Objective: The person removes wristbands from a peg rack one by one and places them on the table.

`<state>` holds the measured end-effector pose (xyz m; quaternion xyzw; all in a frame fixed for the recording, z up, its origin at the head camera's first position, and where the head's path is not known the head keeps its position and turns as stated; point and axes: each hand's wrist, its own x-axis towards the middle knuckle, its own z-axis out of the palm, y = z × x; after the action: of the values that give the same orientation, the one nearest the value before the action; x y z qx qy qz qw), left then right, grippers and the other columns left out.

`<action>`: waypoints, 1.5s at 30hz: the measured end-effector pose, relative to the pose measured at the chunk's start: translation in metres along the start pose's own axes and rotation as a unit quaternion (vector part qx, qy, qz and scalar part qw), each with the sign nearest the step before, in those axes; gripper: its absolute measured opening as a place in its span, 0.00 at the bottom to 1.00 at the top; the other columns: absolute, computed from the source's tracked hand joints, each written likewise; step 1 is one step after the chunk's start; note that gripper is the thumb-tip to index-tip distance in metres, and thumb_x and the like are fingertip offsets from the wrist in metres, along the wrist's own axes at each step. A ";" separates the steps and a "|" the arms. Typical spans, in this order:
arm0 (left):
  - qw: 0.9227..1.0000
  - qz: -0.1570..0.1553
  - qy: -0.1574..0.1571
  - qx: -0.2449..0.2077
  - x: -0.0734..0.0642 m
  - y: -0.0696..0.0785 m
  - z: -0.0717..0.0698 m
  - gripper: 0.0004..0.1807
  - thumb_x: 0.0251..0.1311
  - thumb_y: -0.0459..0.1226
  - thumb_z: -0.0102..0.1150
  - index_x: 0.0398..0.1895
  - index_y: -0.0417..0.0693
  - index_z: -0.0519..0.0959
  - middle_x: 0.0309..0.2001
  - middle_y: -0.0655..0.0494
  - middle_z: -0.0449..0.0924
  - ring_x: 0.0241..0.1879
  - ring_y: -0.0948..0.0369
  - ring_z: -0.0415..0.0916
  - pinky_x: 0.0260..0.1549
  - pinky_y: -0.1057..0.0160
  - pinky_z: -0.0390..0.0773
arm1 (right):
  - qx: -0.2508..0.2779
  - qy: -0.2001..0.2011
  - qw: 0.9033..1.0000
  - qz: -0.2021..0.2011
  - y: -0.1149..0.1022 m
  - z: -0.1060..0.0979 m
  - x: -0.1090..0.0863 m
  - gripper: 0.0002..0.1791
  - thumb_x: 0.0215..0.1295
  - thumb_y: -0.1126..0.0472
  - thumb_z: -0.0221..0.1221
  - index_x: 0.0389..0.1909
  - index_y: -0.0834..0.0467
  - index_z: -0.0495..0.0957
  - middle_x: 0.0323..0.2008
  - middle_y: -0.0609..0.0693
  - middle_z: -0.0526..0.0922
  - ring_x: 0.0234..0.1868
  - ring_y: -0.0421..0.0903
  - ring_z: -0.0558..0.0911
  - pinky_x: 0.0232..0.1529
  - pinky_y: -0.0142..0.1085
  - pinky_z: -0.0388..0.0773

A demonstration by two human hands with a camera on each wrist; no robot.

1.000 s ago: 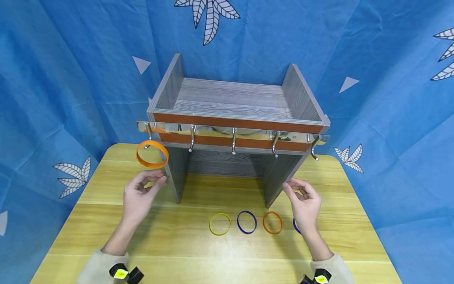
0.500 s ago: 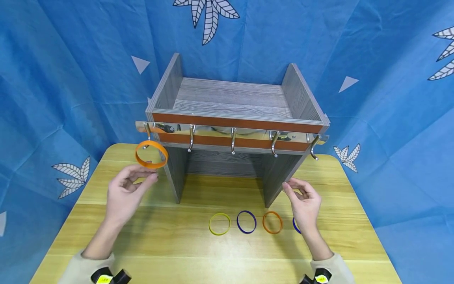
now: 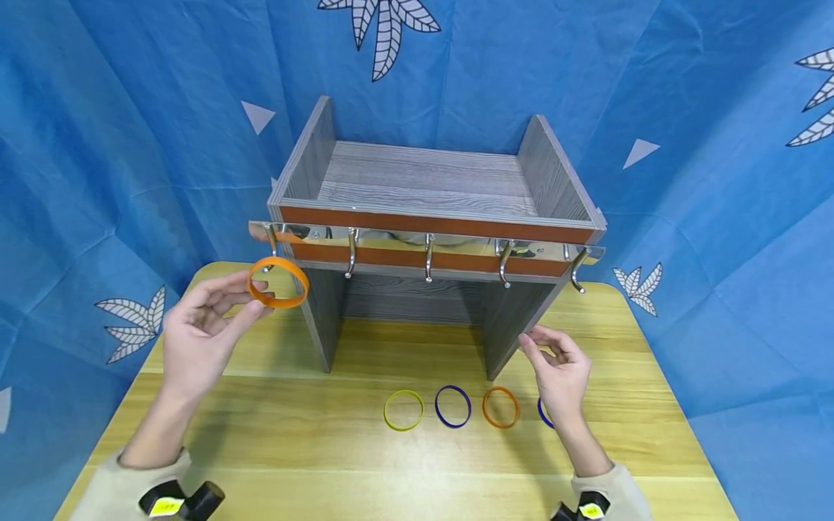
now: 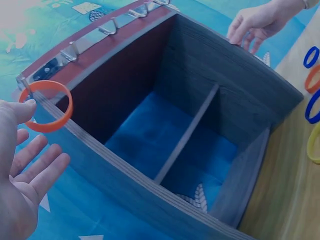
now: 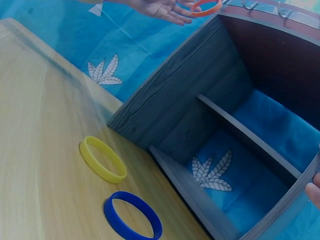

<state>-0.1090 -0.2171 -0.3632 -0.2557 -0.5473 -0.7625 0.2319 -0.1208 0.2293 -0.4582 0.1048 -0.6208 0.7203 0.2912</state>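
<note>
An orange wristband [image 3: 287,302] hangs from the leftmost metal hook [image 3: 271,239] of the rail. My left hand [image 3: 198,322] is right at its left side; in the head view fingers reach behind the band and the thumb lies by its lower edge. The left wrist view shows that hand's fingers [image 4: 42,167] spread apart, the thumb overlapping the band. My right hand [image 3: 559,369] touches the front edge of the right side panel [image 3: 515,325] of the grey wooden shelf [image 3: 426,181]. In the left wrist view its fingers are loosely bent on the panel's outer side.
On the wooden table [image 3: 313,449] in front of the shelf lie a yellow wristband [image 3: 387,420], a blue wristband [image 3: 439,416] and another orange wristband [image 3: 486,416]. A second blue wristband [image 3: 544,416] is partly behind my right wrist. Blue patterned cloth [image 3: 195,108] surrounds the table.
My left hand has left the left side panel, moving left and up to the hanging orange wristband. My right hand, the shelf and the wristbands have stayed put.
</note>
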 end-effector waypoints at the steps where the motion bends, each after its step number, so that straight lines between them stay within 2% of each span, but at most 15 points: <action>1: 1.000 0.003 0.000 0.000 0.001 0.001 0.000 0.23 0.57 0.06 0.49 0.56 0.16 0.75 0.48 0.41 0.89 0.45 0.56 0.89 0.43 0.62 0.92 | -0.001 -0.001 1.000 0.000 0.000 0.000 0.000 0.09 0.61 0.84 0.64 0.42 0.83 0.79 0.33 0.47 0.89 0.35 0.38 0.89 0.38 0.26 0.89; 12: 1.000 -0.007 0.020 -0.008 0.010 0.000 0.002 0.20 0.60 0.08 0.51 0.56 0.17 0.77 0.46 0.42 0.90 0.43 0.55 0.91 0.41 0.64 0.92 | -0.003 0.002 1.000 0.001 -0.002 -0.002 0.000 0.09 0.59 0.86 0.63 0.42 0.83 0.79 0.33 0.47 0.89 0.35 0.38 0.89 0.37 0.26 0.89; 22: 0.999 -0.031 0.014 -0.024 0.010 -0.004 0.011 0.21 0.63 0.10 0.51 0.58 0.23 0.79 0.48 0.43 0.91 0.45 0.54 0.92 0.44 0.65 0.91 | 0.004 -0.007 1.000 0.000 -0.001 0.000 0.002 0.09 0.61 0.84 0.64 0.42 0.83 0.79 0.32 0.47 0.89 0.34 0.38 0.89 0.36 0.26 0.89; 27: 0.999 -0.024 0.011 -0.027 0.008 -0.004 0.012 0.21 0.64 0.11 0.51 0.58 0.27 0.80 0.48 0.46 0.91 0.45 0.56 0.92 0.43 0.67 0.91 | 0.002 -0.007 1.000 0.004 0.000 0.000 0.001 0.09 0.61 0.85 0.63 0.42 0.83 0.78 0.32 0.47 0.89 0.34 0.38 0.89 0.37 0.27 0.89; 32: 0.998 -0.007 0.017 -0.058 0.007 -0.004 0.013 0.19 0.66 0.11 0.49 0.58 0.22 0.78 0.47 0.42 0.91 0.44 0.54 0.92 0.44 0.63 0.92 | -0.008 -0.005 1.000 0.010 0.001 -0.001 0.001 0.10 0.61 0.85 0.63 0.42 0.85 0.77 0.32 0.46 0.89 0.34 0.38 0.89 0.37 0.27 0.89; 39: 0.998 -0.002 0.045 -0.052 0.008 0.001 0.017 0.17 0.66 0.12 0.50 0.55 0.20 0.79 0.43 0.43 0.92 0.40 0.55 0.92 0.41 0.62 0.92 | -0.024 -0.003 1.000 0.015 0.001 -0.002 0.001 0.10 0.61 0.85 0.63 0.43 0.85 0.77 0.32 0.45 0.89 0.34 0.37 0.90 0.37 0.27 0.89; 45: 0.998 0.005 0.044 -0.053 0.009 0.006 0.017 0.17 0.64 0.10 0.50 0.53 0.19 0.79 0.43 0.42 0.91 0.39 0.54 0.92 0.41 0.61 0.92 | -0.016 -0.004 1.000 0.013 0.002 -0.002 0.001 0.10 0.61 0.85 0.62 0.43 0.85 0.76 0.32 0.46 0.89 0.34 0.38 0.90 0.37 0.27 0.89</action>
<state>-0.1097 -0.2037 -0.3485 -0.2368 -0.4939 -0.7997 0.2458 -0.1220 0.2316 -0.4595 0.0951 -0.6344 0.7137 0.2811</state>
